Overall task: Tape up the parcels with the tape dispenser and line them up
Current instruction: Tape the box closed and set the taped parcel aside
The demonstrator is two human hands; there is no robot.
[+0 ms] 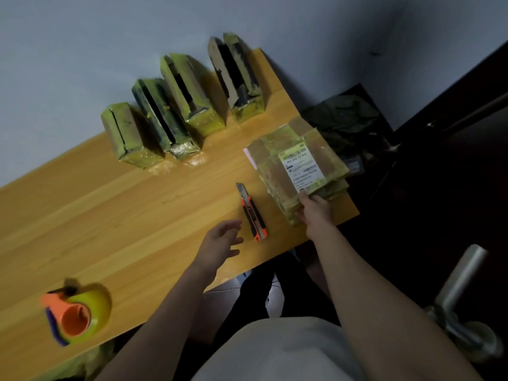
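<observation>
Several taped yellow-green parcels (176,105) stand on edge in a row along the wall at the back of the wooden table (110,215). At the table's right end lies a stack of flat parcels (297,166), the top one bearing a white shipping label. My right hand (313,210) grips the near edge of that stack, thumb on top. My left hand (220,243) hovers over the table with fingers spread and relaxed, holding nothing. The orange tape dispenser (77,312), loaded with a yellowish roll, sits at the near left of the table.
An orange and black utility knife (253,213) lies between my hands, its blade end pointing away. Dark bags (346,119) sit on the floor past the table's right end. A metal chair arm (461,287) is at the lower right.
</observation>
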